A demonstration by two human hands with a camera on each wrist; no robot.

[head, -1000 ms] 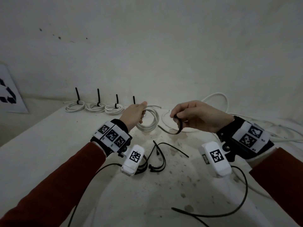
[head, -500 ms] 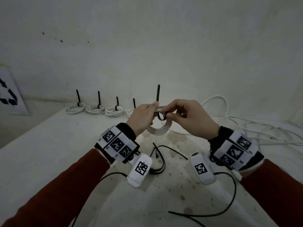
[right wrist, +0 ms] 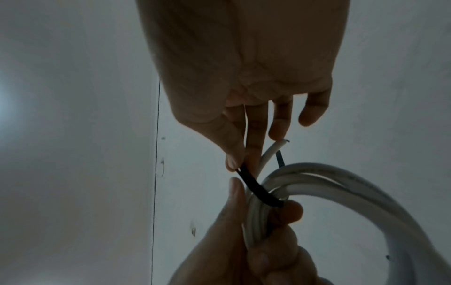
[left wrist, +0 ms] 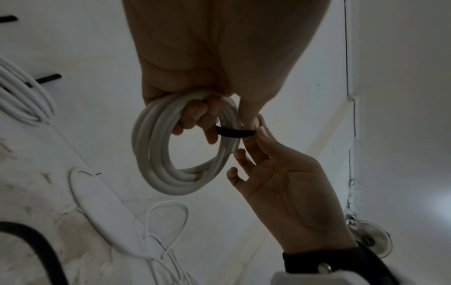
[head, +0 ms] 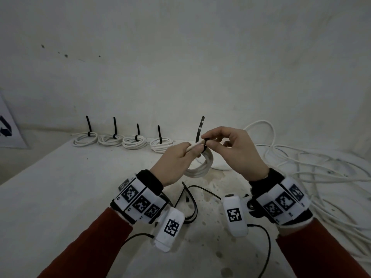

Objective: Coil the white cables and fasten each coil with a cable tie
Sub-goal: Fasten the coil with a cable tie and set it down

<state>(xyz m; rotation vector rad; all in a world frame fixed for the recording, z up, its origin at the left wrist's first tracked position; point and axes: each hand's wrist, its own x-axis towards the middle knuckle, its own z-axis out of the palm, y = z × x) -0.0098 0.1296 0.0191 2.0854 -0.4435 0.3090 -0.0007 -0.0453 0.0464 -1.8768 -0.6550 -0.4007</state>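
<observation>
Cable tie (head: 205, 146) now looped round coil (head: 201, 164), right hand (head: 233, 151) pinching

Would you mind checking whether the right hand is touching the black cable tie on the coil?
Touching. In the right wrist view the right hand pinches the black cable tie between thumb and forefinger where it wraps the white coil.

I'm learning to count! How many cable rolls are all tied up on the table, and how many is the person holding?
Tied rolls on the table: 4
Roll held in the hands: 1
Total: 5
</observation>
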